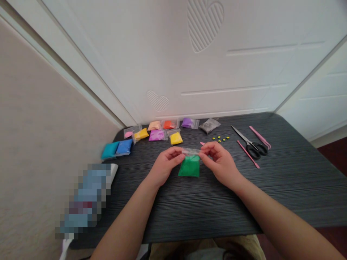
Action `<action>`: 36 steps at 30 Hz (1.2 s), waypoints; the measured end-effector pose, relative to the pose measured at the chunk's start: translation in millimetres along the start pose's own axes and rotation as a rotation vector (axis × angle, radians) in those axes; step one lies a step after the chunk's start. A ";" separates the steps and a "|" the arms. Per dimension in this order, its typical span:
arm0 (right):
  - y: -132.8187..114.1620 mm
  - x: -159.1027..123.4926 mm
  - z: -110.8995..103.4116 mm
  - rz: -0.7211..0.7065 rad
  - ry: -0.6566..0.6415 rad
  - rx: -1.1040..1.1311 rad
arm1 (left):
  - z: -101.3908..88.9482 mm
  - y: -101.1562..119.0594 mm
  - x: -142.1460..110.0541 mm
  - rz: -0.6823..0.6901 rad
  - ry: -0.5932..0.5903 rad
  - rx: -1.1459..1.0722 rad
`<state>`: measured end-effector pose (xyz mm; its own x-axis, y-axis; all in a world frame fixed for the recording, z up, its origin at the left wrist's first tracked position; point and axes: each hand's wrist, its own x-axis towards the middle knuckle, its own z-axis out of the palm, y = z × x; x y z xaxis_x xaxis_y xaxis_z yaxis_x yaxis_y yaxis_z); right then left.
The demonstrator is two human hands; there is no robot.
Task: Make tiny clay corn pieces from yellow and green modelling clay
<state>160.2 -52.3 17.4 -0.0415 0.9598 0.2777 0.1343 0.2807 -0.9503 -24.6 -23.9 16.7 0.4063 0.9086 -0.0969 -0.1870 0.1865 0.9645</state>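
Note:
A small clear zip bag of green modelling clay (189, 166) hangs between my two hands, its top edge toward the back of the table. My left hand (168, 163) pinches the bag's upper left corner between thumb and fingers. At the upper right corner, my right hand (218, 161) grips the same edge, with thumb and forefinger closed on it. Whether the zip seal is parted I cannot make out. Just behind my right hand, the tip of a pink tool (202, 143) shows; the hand hides the rest.
Bags of coloured clay lie along the back, among them purple (189, 123), yellow (176, 138) and blue (124, 147). Several small green-yellow pieces (219, 138) lie near scissors (252, 145), a pink stick (248, 154) and pink tweezers (260, 137). A blurred-out object (88, 198) sits at the left edge.

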 end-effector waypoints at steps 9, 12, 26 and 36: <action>-6.6 -4.1 -1.5 -0.093 -0.042 -0.181 | 5.8 0.9 -0.2 0.019 0.108 0.071; -5.7 -3.9 -1.2 -0.094 -0.070 -0.162 | 6.1 1.4 -0.8 0.035 0.120 0.086; -14.4 -4.6 -2.2 -0.044 -0.197 -0.126 | 6.0 2.3 -1.1 0.017 0.107 0.019; -16.7 -4.5 -6.0 -0.169 -0.262 -0.290 | 5.4 0.5 0.8 0.044 0.112 0.007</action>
<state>164.1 -61.3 32.9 -0.3321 0.8778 0.3453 0.3755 0.4588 -0.8053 -19.6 -25.2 18.4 0.2953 0.9520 -0.0811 -0.1963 0.1435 0.9700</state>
